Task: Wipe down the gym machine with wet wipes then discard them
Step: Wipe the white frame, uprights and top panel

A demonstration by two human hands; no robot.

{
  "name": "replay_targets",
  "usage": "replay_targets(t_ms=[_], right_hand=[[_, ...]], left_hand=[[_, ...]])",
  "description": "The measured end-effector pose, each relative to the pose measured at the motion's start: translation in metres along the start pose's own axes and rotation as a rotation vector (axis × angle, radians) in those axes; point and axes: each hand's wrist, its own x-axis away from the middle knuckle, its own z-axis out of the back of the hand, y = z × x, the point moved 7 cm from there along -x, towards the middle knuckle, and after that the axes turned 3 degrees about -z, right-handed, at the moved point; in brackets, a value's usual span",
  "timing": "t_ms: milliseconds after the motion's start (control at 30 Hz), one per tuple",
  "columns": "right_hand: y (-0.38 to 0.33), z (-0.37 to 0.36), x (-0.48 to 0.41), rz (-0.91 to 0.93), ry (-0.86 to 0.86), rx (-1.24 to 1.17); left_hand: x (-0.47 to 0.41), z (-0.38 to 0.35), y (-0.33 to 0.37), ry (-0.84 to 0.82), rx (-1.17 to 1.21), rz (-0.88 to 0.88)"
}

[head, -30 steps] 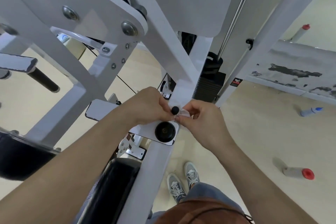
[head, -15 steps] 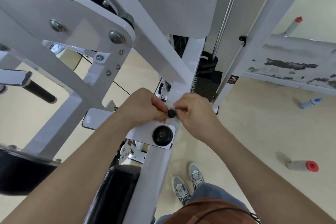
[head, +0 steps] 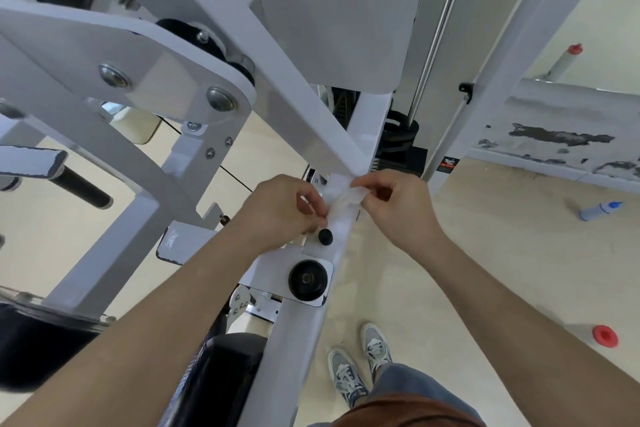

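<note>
Grip: your left hand [head: 287, 208] and right hand [head: 391, 204] both pinch one crumpled wet wipe [head: 346, 199], with your fingers curled on it from either side.
Location: the wipe lies against the white beam [head: 298, 340] of the gym machine [head: 346, 28], spanning the beam edge to edge, just above a small black knob [head: 325, 236].
Below the knob: a round black bumper [head: 308, 280].
Floor, right: a red-capped bottle [head: 588, 334] and a blue-capped bottle [head: 599, 210].
</note>
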Motion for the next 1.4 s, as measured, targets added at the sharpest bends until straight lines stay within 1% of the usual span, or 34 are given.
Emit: replay_targets(t_ms=[67, 100, 167, 233, 267, 300, 367, 400, 433, 500, 533, 567, 600, 633, 700, 767, 800, 900, 933, 967, 1000, 1033, 1100, 1133, 1167, 1200, 1233, 1267, 1300, 1333, 1367, 1400], right_hand=[[-0.007, -0.006, 0.014, 0.091, -0.05, 0.006], [-0.005, -0.011, 0.022, 0.084, -0.092, -0.014], [0.003, -0.018, 0.03, -0.023, -0.182, -0.182], [0.01, -0.016, 0.024, -0.158, -0.211, -0.37], [0.011, -0.013, 0.018, -0.202, -0.199, -0.391], [0.01, -0.007, 0.011, -0.228, -0.166, -0.359], [0.013, 0.007, -0.003, -0.322, -0.082, -0.356], [0.015, 0.014, -0.007, -0.388, -0.052, -0.416], [0.015, 0.02, -0.009, -0.433, -0.054, -0.483], [0.003, 0.029, -0.01, -0.4, -0.155, -0.482], [-0.005, 0.03, -0.009, -0.355, -0.233, -0.449], [-0.016, 0.03, -0.007, -0.309, -0.302, -0.43], [-0.027, 0.03, -0.005, -0.27, -0.355, -0.436], [-0.037, 0.03, -0.004, -0.242, -0.395, -0.466], [-0.052, 0.035, -0.004, -0.229, -0.432, -0.545], [-0.062, 0.042, -0.006, -0.229, -0.461, -0.557], [-0.065, 0.046, -0.007, -0.218, -0.487, -0.533], [-0.071, 0.063, -0.013, -0.179, -0.539, -0.364], [-0.072, 0.069, -0.016, -0.162, -0.537, -0.256], [-0.074, 0.076, -0.02, -0.115, -0.521, -0.1], [-0.079, 0.084, -0.023, -0.025, -0.482, 0.091], [-0.084, 0.09, -0.026, 0.083, -0.409, 0.281], [-0.093, 0.102, -0.024, 0.261, -0.176, 0.591], [-0.095, 0.104, -0.016, 0.308, -0.066, 0.664], [-0.094, 0.101, -0.006, 0.358, 0.0, 0.701], [-0.089, 0.092, 0.006, 0.407, 0.029, 0.746], [-0.077, 0.077, 0.018, 0.424, -0.011, 0.823], [-0.06, 0.057, 0.027, 0.395, -0.127, 0.912], [-0.04, 0.04, 0.035, 0.302, -0.286, 0.984], [-0.019, 0.027, 0.046, 0.187, -0.454, 0.992], [-0.001, 0.019, 0.058, 0.034, -0.62, 0.91], [0.007, 0.015, 0.066, -0.145, -0.728, 0.73]], left_hand=[[0.001, 0.0, -0.006, 0.046, -0.004, 0.005], [-0.001, -0.001, -0.007, 0.088, 0.009, 0.009], [-0.007, -0.001, -0.006, 0.17, 0.074, 0.028], [-0.014, 0.0, -0.007, 0.217, 0.167, 0.058], [-0.017, 0.001, -0.009, 0.236, 0.215, 0.078], [-0.021, 0.002, -0.012, 0.247, 0.237, 0.1], [-0.023, 0.008, -0.015, 0.259, 0.118, 0.123], [-0.02, 0.013, -0.015, 0.282, 0.068, 0.118], [-0.017, 0.017, -0.015, 0.301, 0.094, 0.107], [-0.004, 0.025, -0.004, 0.301, 0.32, 0.034], [0.006, 0.026, 0.009, 0.25, 0.42, -0.043], [0.015, 0.023, 0.028, 0.165, 0.438, -0.138], [0.023, 0.016, 0.045, 0.075, 0.401, -0.222], [0.028, 0.009, 0.058, 0.011, 0.376, -0.273], [0.031, 0.005, 0.071, 0.011, 0.399, -0.256], [0.029, 0.011, 0.071, 0.064, 0.529, -0.198], [0.028, 0.014, 0.068, 0.072, 0.591, -0.181], [0.025, 0.021, 0.059, 0.051, 0.632, -0.167], [0.023, 0.023, 0.055, 0.051, 0.643, -0.163], [0.022, 0.027, 0.052, 0.092, 0.621, -0.172], [0.02, 0.035, 0.048, 0.194, 0.52, -0.21], [0.021, 0.046, 0.047, 0.335, 0.359, -0.285], [0.031, 0.061, 0.052, 0.599, 0.04, -0.505], [0.036, 0.063, 0.052, 0.674, -0.068, -0.598], [0.039, 0.062, 0.051, 0.708, -0.145, -0.656], [0.039, 0.058, 0.046, 0.713, -0.198, -0.683], [0.037, 0.052, 0.041, 0.672, -0.253, -0.686], [0.032, 0.044, 0.036, 0.578, -0.318, -0.671], [0.027, 0.034, 0.031, 0.444, -0.37, -0.629], [0.021, 0.024, 0.024, 0.279, -0.392, -0.535], [0.018, 0.017, 0.015, 0.126, -0.372, -0.402], [0.016, 0.012, 0.005, 0.019, -0.295, -0.269]])
